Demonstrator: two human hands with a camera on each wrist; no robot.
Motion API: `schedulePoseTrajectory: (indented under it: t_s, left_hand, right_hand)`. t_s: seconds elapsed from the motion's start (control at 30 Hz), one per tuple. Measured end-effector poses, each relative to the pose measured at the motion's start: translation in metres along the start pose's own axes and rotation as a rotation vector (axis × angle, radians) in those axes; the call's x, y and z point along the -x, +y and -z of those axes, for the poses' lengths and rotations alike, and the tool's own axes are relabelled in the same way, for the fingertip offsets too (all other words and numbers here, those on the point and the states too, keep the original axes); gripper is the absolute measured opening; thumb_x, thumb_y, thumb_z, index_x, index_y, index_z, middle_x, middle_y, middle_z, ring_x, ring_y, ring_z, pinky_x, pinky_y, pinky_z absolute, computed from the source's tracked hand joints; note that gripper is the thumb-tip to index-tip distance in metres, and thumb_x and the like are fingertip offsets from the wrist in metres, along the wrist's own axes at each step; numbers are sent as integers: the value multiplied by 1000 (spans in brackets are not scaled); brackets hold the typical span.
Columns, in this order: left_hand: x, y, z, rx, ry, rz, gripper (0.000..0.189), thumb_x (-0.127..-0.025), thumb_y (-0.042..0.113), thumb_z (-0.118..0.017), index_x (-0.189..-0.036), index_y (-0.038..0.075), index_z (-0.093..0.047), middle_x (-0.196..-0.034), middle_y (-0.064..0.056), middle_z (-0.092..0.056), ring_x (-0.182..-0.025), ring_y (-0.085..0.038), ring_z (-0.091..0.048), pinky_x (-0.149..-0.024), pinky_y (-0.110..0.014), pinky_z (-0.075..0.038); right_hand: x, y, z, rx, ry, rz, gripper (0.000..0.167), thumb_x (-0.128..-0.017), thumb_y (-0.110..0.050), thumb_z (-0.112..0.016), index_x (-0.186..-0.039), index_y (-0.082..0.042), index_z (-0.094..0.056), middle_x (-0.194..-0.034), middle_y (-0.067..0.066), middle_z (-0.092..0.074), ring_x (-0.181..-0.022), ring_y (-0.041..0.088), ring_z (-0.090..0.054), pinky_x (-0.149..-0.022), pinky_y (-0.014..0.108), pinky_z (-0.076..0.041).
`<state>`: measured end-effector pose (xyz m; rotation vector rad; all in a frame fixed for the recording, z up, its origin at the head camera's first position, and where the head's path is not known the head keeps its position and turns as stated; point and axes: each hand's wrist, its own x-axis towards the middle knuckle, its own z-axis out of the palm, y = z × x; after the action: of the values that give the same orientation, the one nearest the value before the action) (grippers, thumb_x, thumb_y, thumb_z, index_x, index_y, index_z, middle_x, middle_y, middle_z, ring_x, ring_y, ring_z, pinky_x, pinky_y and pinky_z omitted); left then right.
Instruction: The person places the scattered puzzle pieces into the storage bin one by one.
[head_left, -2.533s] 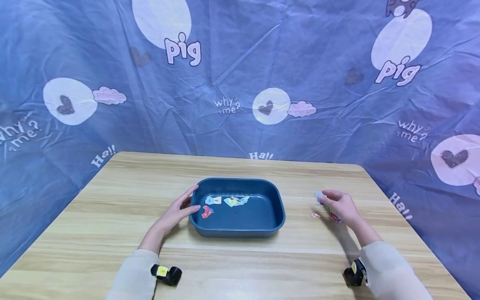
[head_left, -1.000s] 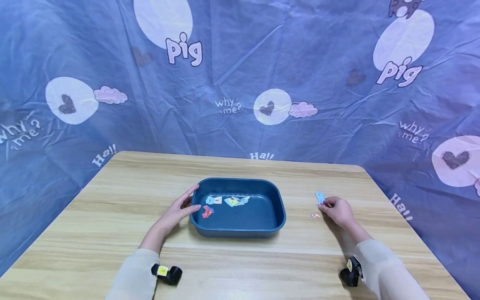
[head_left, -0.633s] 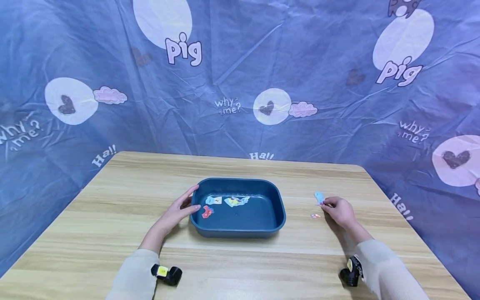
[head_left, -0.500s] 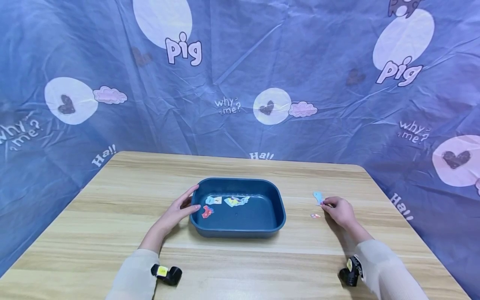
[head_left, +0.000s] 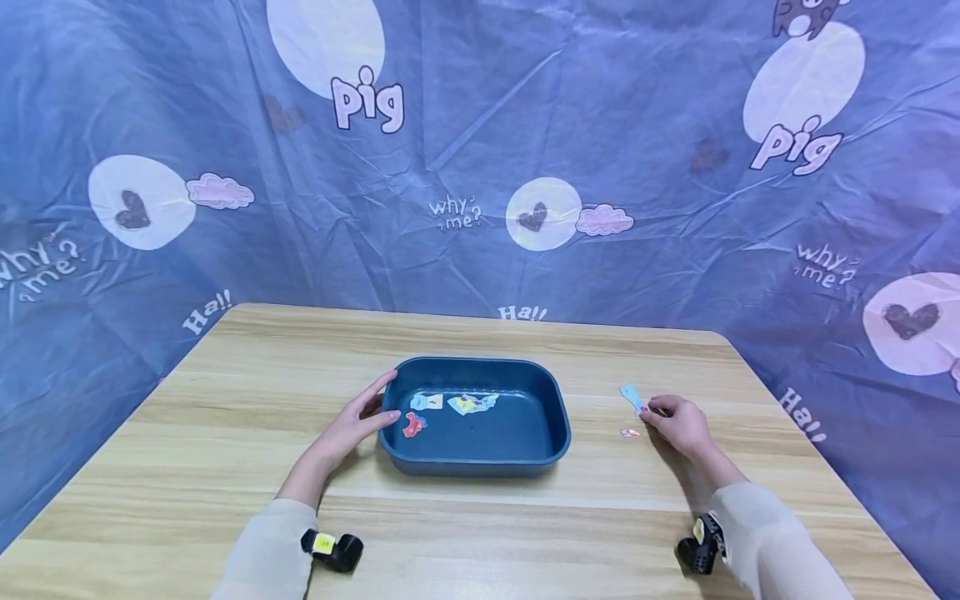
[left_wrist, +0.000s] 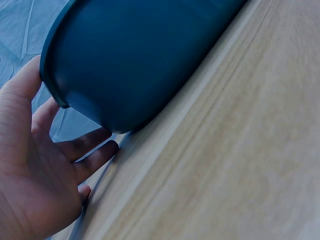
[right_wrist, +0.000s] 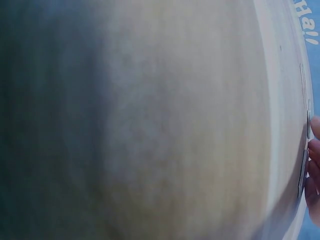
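My left hand grips the left end of a dark blue plastic tray, thumb over the rim and fingers along the outer wall. The left wrist view shows that hand against the tray's side. On the table to the right, my right hand pinches the near end of a light blue jigsaw puzzle piece. Just left of these fingers lies a small orange-and-white piece. The right wrist view catches only fingertips and thin piece edges at its right border.
Inside the tray lie a blue-and-cream piece, a yellow-and-blue cluster and a red piece. The wooden table meets a blue patterned cloth at its back edge.
My right hand has shifted slightly left and lower and pinches the light blue piece, whose far end has swung left. A colourful piece seen under that hand earlier is hidden now. Left hand and tray stay put.
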<state>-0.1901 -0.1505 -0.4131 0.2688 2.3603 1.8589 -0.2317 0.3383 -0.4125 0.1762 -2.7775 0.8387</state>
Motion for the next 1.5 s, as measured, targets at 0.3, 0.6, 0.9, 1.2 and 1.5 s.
schedulePoseTrajectory:
  t_s: [0.3, 0.6, 0.9, 1.2, 1.5]
  left_hand:
    - [1, 1, 1, 0, -7, -1, 58, -84, 23, -56, -135, 29, -28, -138, -11, -22, -123, -33, -22, -96, -51, -17]
    - [2, 1, 0, 9, -4, -5, 58, -84, 23, -56, -134, 30, -29, -138, -10, -23, -123, -33, -22, -96, -52, -16]
    - [0, 0, 1, 2, -14, -10, 58, -84, 22, -55, -135, 28, -28, -138, -12, -22, -122, -34, -22, -96, -52, -16]
    - [1, 1, 1, 9, -19, -4, 58, -84, 22, -55, -135, 29, -27, -139, -12, -21, -123, -34, -21, -96, -52, -15]
    - [-1, 0, 1, 11, -21, -13, 58, -84, 23, -56, -135, 27, -28, -139, -13, -21, -123, -35, -21, -96, -51, -15]
  right_hand:
    - [-1, -1, -2, 0, -7, -36, 34, -74, -20, -67, -91, 9, -61, -99, 27, -55, -92, 40, -50, -78, 46, -38]
    - [-1, 0, -5, 14, 15, -29, 29, -73, -14, -66, -87, 11, -62, -99, 27, -55, -93, 42, -48, -80, 48, -36]
    - [0, 0, -3, -6, 12, -29, 27, -74, -11, -64, -89, 11, -61, -99, 27, -55, -96, 42, -48, -81, 47, -35]
    - [0, -2, 1, -2, -44, -16, 34, -75, -12, -65, -99, 12, -58, -105, 30, -50, -100, 44, -43, -85, 49, -32]
    - [-2, -1, 2, 1, -56, 10, 30, -74, -8, -65, -96, 11, -60, -104, 30, -50, -99, 43, -44, -85, 50, -31]
